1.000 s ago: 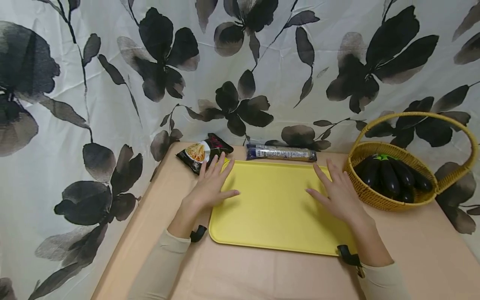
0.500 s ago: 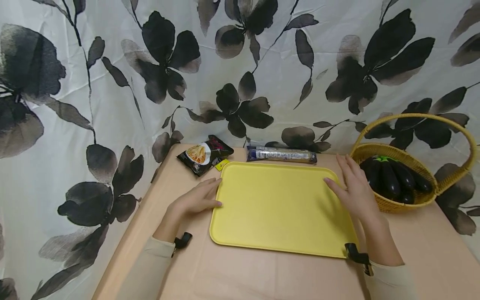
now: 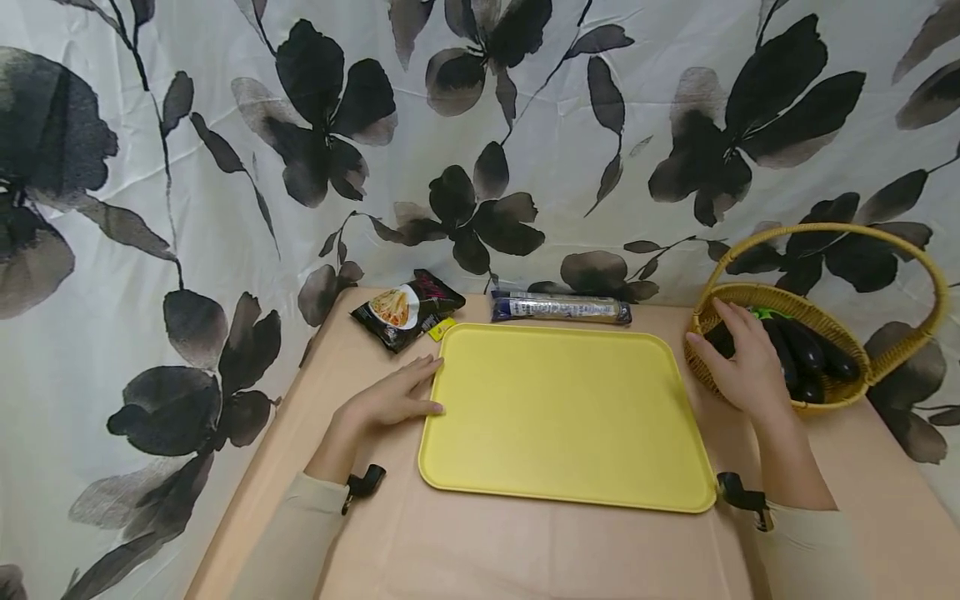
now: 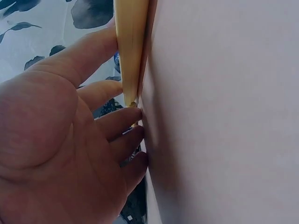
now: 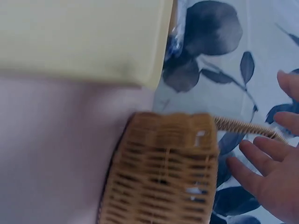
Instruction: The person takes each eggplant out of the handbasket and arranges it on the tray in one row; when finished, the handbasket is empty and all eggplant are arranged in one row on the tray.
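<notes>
Your right hand (image 3: 742, 362) moved over basket (image 5: 161, 172), fingers extended, part-hiding eggplants (image 3: 804, 346); left hand (image 3: 386, 398), fingers loose, touches tray (image 3: 562, 417), long axis left-right.

Eggplants (image 3: 804, 346) partly hidden behind the right hand (image 3: 742, 367) — contact unclear; basket (image 5: 161, 175) beside it blurred, cut off in right-wrist view.

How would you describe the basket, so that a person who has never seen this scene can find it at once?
Start from the big yellow tray on the table. Past its right edge, beside the right hand, is a golden-brown wicker basket with glossy dark eggplants inside. Unlike its neighbours, it has a tall arched handle.
</notes>
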The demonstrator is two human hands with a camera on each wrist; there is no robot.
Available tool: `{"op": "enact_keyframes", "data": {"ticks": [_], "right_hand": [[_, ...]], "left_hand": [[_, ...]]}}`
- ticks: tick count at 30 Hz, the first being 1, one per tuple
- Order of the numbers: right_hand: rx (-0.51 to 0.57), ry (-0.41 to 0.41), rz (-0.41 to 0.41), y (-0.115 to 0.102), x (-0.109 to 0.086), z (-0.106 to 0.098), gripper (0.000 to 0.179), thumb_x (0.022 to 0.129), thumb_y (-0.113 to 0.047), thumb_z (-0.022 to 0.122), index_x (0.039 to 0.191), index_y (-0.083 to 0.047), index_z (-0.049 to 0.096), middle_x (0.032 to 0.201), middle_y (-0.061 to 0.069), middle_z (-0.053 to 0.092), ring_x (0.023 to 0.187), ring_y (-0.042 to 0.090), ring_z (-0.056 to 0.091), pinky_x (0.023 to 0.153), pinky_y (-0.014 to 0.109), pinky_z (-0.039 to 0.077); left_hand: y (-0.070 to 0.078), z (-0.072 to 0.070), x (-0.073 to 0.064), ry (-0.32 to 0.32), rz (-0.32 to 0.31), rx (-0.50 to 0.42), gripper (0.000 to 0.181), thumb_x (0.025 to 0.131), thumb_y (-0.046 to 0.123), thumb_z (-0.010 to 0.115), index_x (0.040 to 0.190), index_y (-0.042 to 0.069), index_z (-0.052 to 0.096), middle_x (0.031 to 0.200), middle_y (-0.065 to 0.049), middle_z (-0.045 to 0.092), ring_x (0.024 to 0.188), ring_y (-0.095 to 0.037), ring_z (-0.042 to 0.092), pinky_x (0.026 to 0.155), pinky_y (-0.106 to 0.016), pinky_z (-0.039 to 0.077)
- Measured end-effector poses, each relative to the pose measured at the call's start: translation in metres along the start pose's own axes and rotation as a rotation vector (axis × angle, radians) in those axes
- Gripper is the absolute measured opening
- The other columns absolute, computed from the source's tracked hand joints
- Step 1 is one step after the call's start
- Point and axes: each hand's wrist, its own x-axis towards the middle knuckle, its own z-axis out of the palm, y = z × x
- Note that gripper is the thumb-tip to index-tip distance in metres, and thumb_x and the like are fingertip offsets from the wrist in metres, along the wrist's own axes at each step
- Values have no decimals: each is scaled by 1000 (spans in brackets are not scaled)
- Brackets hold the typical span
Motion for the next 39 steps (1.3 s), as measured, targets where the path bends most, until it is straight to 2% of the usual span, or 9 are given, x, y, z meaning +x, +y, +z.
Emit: {"op": "enact_keyframes", "data": {"ticks": [4,8,12,22,26,30,34,39], "right_hand": [[-33,-6,52,16,11,-10,78,106,-48,55,167,-10,24,167,32,22,149,60,22,111,82,22],[-82,-65,130,27,17,-18,80,107,-53,48,168,-11,17,167,36,16,147,65,19,107,86,21],[-115,-105,168,34,20,-23,82,107,-54,47,168,-10,16,165,39,15,143,68,21,104,87,22],[-152,-152,152,45,31,-21,77,109,-44,49,165,-1,18,160,42,22,142,67,23,107,85,23],[-168,-189,132,45,34,-21,73,108,-36,53,162,5,25,157,43,26,141,67,23,107,84,23],[-217,-227,129,46,37,-25,68,106,-26,59,157,8,32,152,44,34,136,67,30,106,83,28],[-264,-267,150,48,39,-28,68,104,-26,62,155,9,35,146,45,40,130,68,37,103,82,33],[-281,-292,172,51,40,-29,74,103,-34,65,155,9,35,145,45,41,129,68,37,102,82,35]], "left_hand": [[1,0,1,-2,1,-2,91,97,45,72,166,8,25,174,-18,16,162,-38,11,131,-58,13],[1,-1,1,-4,-4,-3,92,97,44,73,166,8,25,174,-18,16,162,-38,11,131,-57,13],[1,0,0,-5,-1,2,91,97,44,73,166,8,25,174,-18,16,162,-38,11,131,-58,13],[1,0,0,-3,1,10,90,97,42,73,166,8,25,174,-17,16,162,-36,11,132,-56,12],[2,0,0,-4,-3,10,90,97,42,73,166,9,25,174,-16,16,162,-35,10,132,-54,12],[3,0,0,-1,-4,8,90,97,42,73,166,8,25,174,-17,16,162,-36,10,132,-55,13],[3,0,0,3,-3,12,90,98,43,72,166,7,25,173,-19,17,162,-38,11,131,-57,13],[4,-1,-1,0,1,8,90,98,41,73,166,7,25,173,-19,17,162,-38,11,131,-56,13]]}}
